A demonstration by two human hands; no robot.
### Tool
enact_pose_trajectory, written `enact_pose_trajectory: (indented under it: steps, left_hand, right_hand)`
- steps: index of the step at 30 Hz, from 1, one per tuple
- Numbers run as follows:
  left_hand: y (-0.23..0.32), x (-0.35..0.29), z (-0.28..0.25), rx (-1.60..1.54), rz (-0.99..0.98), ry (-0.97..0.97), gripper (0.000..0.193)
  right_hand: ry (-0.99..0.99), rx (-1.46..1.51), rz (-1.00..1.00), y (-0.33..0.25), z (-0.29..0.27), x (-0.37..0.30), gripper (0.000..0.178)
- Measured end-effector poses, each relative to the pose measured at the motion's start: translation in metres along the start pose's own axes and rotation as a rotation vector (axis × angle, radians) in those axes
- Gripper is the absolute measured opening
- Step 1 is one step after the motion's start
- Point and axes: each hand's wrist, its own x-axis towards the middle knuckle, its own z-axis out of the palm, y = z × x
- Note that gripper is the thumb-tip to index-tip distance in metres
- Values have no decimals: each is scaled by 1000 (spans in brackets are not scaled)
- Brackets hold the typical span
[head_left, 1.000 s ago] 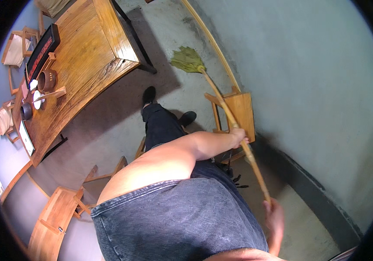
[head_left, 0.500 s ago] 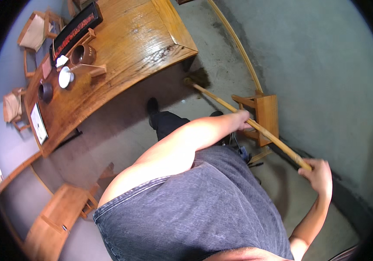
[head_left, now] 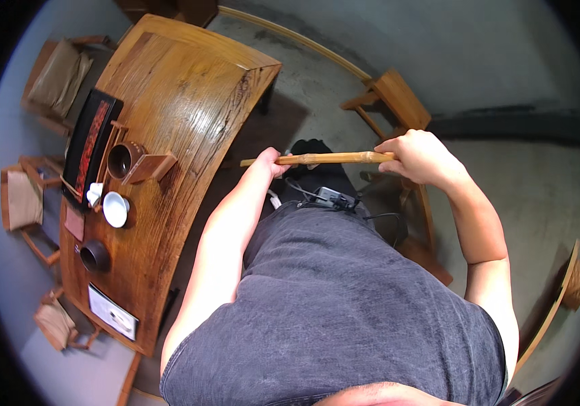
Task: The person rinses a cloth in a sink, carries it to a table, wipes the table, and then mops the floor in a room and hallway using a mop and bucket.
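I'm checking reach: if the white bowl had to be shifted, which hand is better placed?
The left hand, probably: it grips the bamboo pole on the side nearer the wooden table and its white bowl, while the right hand grips it farther right. Either would likely have to let go first.

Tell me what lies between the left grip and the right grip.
A stretch of the bamboo pole spans from the left grip to the right grip; the head view shows it.
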Motion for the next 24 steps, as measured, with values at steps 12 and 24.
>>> enact_pose_trajectory:
  steps: [12, 24]
  left_hand:
    - [-152, -12, 25, 1087, -283, -73, 35]
    - [-424, 42, 9, 1661, -226, -108, 17]
  right_hand:
    - [193, 190, 398, -1, 61, -184, 26]
    - [10, 544, 1207, -90, 199, -306, 33]
